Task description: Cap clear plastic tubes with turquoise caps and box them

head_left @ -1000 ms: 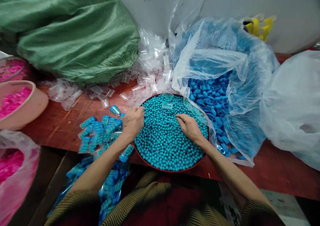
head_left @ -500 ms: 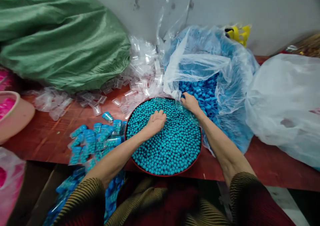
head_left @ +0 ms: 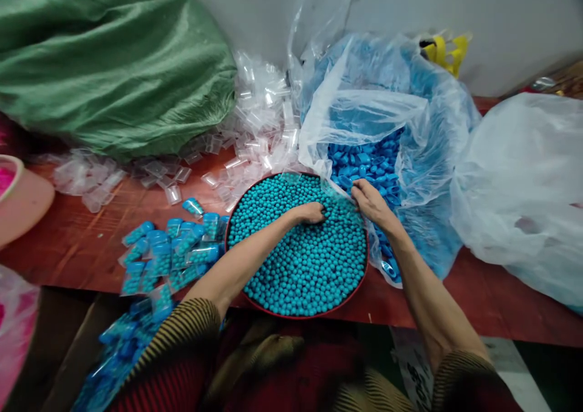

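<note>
Grip unclear for both: left hand [head_left: 310,212] among turquoise beads [head_left: 296,272] (partly hidden), right hand [head_left: 371,202] beside blue caps [head_left: 371,161].

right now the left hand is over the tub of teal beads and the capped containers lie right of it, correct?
No: the head view shows the capped containers left of the tub of teal beads. The left hand is over it.

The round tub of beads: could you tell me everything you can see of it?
The wide, round tub has a thin red rim and sits upright on the red table, near its front edge. Small, shiny turquoise beads fill it nearly to the rim. The left hand is down among them, fingertips hidden. A see-through plastic bag overlaps its far right edge.
</note>
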Tool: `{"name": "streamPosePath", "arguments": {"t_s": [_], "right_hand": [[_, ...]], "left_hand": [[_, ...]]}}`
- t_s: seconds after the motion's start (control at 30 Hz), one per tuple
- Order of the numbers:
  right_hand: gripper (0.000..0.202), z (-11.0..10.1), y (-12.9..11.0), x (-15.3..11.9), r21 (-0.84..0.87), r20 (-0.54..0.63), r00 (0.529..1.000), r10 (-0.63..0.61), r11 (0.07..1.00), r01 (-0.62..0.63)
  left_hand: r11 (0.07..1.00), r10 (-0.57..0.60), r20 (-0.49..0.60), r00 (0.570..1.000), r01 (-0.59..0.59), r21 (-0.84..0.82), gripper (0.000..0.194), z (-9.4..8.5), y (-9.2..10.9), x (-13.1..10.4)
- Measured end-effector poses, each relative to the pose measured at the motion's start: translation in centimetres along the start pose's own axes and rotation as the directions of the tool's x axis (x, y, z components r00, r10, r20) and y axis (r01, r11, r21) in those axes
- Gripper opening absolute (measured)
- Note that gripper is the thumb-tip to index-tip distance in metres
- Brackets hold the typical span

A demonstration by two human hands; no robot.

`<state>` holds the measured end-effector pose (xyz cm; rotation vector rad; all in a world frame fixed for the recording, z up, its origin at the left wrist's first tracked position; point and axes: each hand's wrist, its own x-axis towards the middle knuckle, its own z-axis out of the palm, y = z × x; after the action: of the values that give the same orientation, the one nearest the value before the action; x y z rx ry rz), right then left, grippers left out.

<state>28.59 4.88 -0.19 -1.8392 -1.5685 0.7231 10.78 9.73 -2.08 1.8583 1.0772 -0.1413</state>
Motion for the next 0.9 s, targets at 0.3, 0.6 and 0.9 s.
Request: {"name": "streamPosePath", "arguments": {"t_s": [0.3, 0.6, 0.9], "right_hand": [[0.023, -0.7, -0.9, -4.5, 0.15, 0.005, 0.995, -0.095, 0.984, 0.093], [0.039, 2.2, -1.5, -5.3, -0.343, 0.001, 0.991, -0.13, 0.931, 0.123], [0.03, 2.8, -1.6, -5.8, -0.209, -0.13, 0.969, -0.208, 0.962, 0.179]], "left_hand": [[0.64, 0.142, 0.188, 0.972, 0.055, -0.766, 0.019, 0.2, -1.9, -0.6], [0.429, 0.214, 0.106, 0.971, 0.004, -0.903, 0.04, 0.5, -3.1, -1.8], [0.453, 0.227, 0.018, 0.974, -0.089, -0.887, 0.051, -0.2, -3.5, -3.7]]}}
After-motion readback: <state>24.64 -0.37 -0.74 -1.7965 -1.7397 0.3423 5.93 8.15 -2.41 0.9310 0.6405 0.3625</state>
